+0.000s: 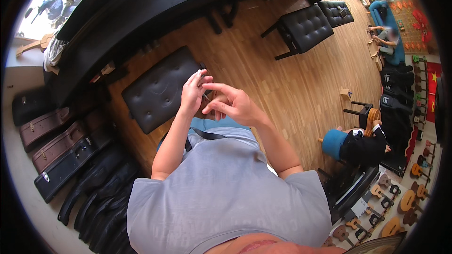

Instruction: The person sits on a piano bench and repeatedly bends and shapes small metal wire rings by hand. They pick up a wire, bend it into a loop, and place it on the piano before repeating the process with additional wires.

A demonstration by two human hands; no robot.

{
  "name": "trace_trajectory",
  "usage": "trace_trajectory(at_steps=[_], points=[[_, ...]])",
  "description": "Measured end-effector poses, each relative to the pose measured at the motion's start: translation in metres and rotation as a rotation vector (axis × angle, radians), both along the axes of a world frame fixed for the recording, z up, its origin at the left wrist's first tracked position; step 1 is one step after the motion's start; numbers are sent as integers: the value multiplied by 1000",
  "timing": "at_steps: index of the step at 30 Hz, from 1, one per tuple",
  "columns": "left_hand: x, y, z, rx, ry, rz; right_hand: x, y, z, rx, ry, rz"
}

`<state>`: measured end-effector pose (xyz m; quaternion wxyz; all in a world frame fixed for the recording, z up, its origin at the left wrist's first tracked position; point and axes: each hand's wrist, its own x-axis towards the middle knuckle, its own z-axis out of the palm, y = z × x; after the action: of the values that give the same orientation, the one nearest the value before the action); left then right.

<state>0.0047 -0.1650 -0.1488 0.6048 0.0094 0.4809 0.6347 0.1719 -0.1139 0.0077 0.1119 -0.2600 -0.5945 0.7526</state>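
In front of my waist, my two hands meet above the edge of a black tufted piano bench (160,82). My left hand (191,93) points up and away with its fingers stretched out. Close beside it is my right hand (233,105), its index finger reaching across to the left fingers. The right thumb is spread from that finger, and the other fingers are bent and partly hidden. A small thin shape shows between the hands; I cannot make out what it is.
A long black piano (155,7) runs along the far left. Instrument cases (61,160) stand at the left. Another black bench (306,30) is ahead to the right. A person in black (362,148) sits with a guitar (372,121) near a blue stool (332,145).
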Motion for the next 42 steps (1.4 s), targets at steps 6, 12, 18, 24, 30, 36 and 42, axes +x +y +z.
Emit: trace_trajectory(at_steps=[6,12,18,24,30,36,42], points=[[4,3,17,-28,-179,-72,20,-6,-37,199,-180,-25],[28,2,15,-32,366,-360,34,-2,-63,813,-315,-180],[38,-3,15,-61,-314,-483,44,5,-79,983,-391,-135],[48,3,24,-284,-460,-185,58,12,-105,1013,-423,81],[53,16,19,-305,-175,-204,84,37,-132,916,-300,117],[62,29,13,-378,29,-176,120,64,-118,744,-326,132],[56,38,27,-302,-88,-169,162,84,-125,685,-335,-1]])
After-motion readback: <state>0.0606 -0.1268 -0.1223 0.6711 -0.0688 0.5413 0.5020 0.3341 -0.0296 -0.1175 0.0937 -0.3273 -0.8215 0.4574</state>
